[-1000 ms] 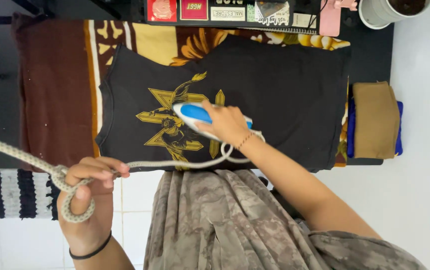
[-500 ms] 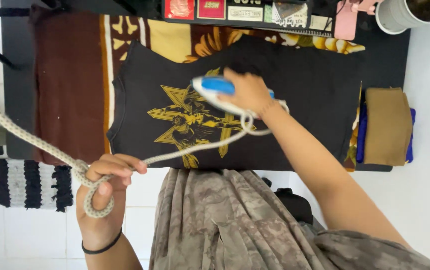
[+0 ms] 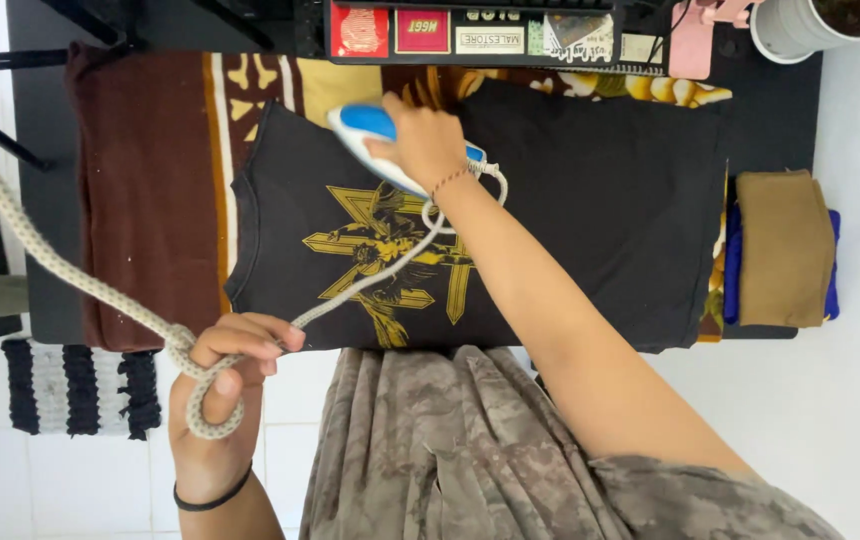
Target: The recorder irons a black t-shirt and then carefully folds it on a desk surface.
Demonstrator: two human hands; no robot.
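Note:
A black T-shirt (image 3: 590, 200) with a gold star print lies flat on a brown and yellow patterned cloth (image 3: 150, 190) over a dark table. My right hand (image 3: 428, 140) grips a blue and white iron (image 3: 370, 128) pressed on the shirt's far edge, above the print. My left hand (image 3: 225, 375) is closed around a looped part of the iron's braided cord (image 3: 70, 275), held off the table's near edge at the left. The cord runs from that hand up to the iron and away to the upper left.
Folded tan and blue clothes (image 3: 780, 250) are stacked at the table's right end. A row of small boxes (image 3: 470, 30) and a white cup (image 3: 800, 25) stand along the far edge. A black and white striped mat (image 3: 80, 385) lies on the tiled floor at the left.
My right hand has slid the iron from the gold print toward the shirt's far edge. My left hand keeps the cord loop and has shifted slightly.

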